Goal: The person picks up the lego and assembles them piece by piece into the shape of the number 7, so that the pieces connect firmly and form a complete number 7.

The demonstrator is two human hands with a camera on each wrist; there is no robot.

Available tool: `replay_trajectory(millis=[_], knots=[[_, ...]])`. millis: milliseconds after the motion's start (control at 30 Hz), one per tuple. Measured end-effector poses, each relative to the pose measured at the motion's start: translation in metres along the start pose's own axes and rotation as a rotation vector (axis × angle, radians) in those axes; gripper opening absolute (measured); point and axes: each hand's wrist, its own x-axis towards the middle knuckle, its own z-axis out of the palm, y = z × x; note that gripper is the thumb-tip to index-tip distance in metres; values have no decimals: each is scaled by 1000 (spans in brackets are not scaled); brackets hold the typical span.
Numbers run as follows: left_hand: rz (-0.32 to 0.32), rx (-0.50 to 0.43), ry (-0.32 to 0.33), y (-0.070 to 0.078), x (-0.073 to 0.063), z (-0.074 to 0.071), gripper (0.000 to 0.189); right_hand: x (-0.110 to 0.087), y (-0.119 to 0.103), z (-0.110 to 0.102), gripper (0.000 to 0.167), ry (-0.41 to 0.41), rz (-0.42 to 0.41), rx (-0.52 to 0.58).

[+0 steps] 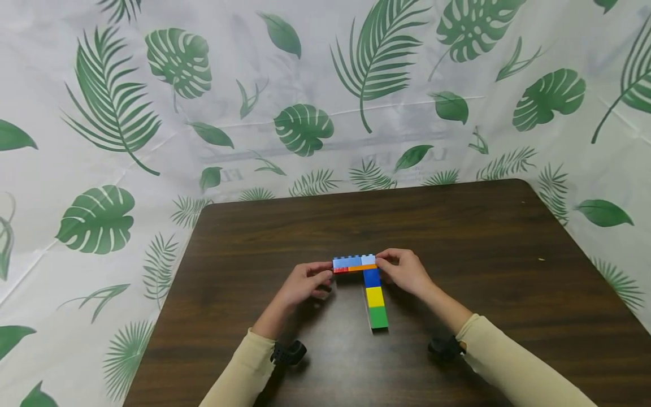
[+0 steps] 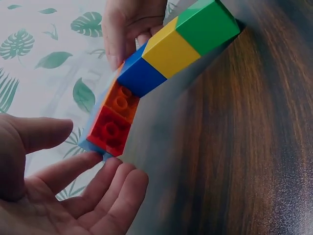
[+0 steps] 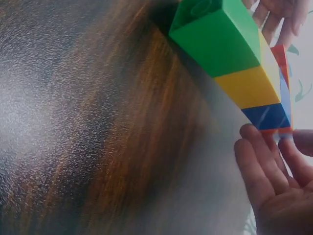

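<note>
A joined structure of toy building bricks lies between the hands, with a light blue brick (image 1: 347,262) and a whitish one (image 1: 368,260) along its far side. Beneath these sit a red brick (image 2: 111,130) and an orange brick (image 2: 120,102), hollow undersides showing. From the orange one runs a row of blue (image 3: 268,116), yellow (image 3: 249,87) and green (image 3: 217,46) bricks. My left hand (image 1: 303,282) touches the red end with fairly straight fingertips, its thumb apart from the bricks. At the opposite end, my right hand (image 1: 405,270) touches the bricks with extended fingertips; its exact contact is partly hidden.
The dark wood-grain table (image 1: 264,237) extends around the bricks. Behind it hangs a white sheet (image 1: 229,34) printed with green leaves. Dark bands (image 1: 289,353) sit at both wrists, below light sleeves. A tiny yellowish speck (image 1: 541,259) lies to the right.
</note>
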Motion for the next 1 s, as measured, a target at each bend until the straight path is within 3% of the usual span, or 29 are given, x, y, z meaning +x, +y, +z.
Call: replay_trajectory(millis=[167,400,867,1000], knots=[[-30,27,-12,-2,1,-1,41,0,5,2,27,-55,11,-42],[-23,38,-81,-4,1,-4,41,0,9,4,29,-61,2,-81],[-61,68,-116,-12,0,-9,44,-1,12,10,30,-98,28,-67],[-37,72,-142,-13,-1,-11,45,0,14,10,30,-99,28,-63]])
